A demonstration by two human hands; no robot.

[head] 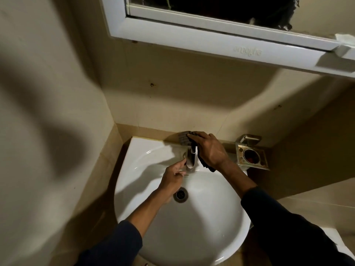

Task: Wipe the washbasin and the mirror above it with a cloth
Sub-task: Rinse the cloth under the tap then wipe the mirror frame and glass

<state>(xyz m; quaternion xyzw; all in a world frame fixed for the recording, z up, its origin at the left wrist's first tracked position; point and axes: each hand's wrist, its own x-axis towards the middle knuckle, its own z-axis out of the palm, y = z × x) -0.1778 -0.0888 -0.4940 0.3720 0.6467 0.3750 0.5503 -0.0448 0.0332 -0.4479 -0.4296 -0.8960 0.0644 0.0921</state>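
Right hand (208, 148) is lying flat, fingers pressed together, pinning a dark cloth (184, 138) onto the back ledge of the washbasin (153, 150), right up vs the tiled wall (172, 104). Cloth's grey end is poking out past the fingertips to the left; its dark tail is hanging under the palm, down toward the bowl, just right of the tap (190, 157).

Left hand (173, 178) is reaching over the bowl, thumb & fingers closing on the left side of the tap; whether it's gripping hard or just touching, can't tell. Drain (180, 194) is sitting just below that wrist, partly hidden by it.

Room for moving: basin's left rim is running close to the side wall (48, 112), only a narrow dark gap there. Back edge is meeting the wall w/ a thin strip. On the right, a metal holder (251, 153) is standing just beside the ledge, near the right wrist, so that corner is tight. Front half of the bowl is lying open btwn the two forearms.

Mirror (221, 8) in its white frame (192, 39) is hanging well above, frame's lower edge jutting out over the ledge; neither hand is near it.
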